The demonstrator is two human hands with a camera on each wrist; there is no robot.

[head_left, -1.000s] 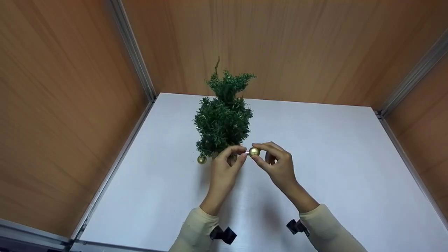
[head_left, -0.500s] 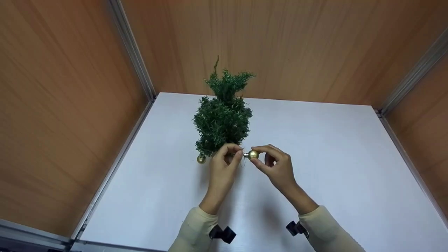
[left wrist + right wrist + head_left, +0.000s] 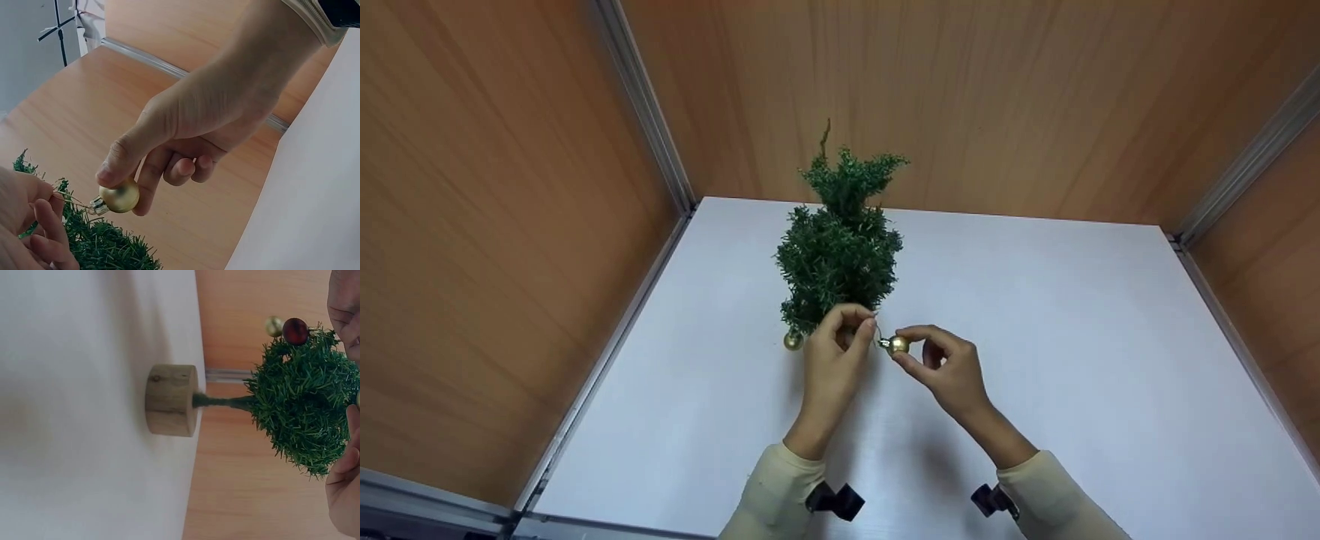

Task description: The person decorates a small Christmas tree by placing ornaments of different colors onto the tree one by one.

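Observation:
A small green artificial Christmas tree (image 3: 838, 255) stands on the white table. My right hand (image 3: 956, 375) pinches a gold bauble (image 3: 898, 344) between thumb and finger, in front of the tree. A silver cap (image 3: 98, 206) on this bauble faces left. From the cap a thin string loop (image 3: 70, 197) runs to my left hand (image 3: 831, 367), whose thumb and finger pinch it. Another gold bauble (image 3: 793, 340) hangs low on the tree's left side. Beside it in the right wrist view hangs a dark red bauble (image 3: 296, 331). Both hands are partly cut off there.
The tree's round wooden base (image 3: 170, 400) sits on the white table (image 3: 1080, 337). Wood-grain panels (image 3: 982, 105) enclose the table at the back and sides, with metal strips (image 3: 649, 105) along their corners.
My right hand has moved slightly down and left with the gold bauble. The left hand has shifted slightly up and left, and more of the string shows between them.

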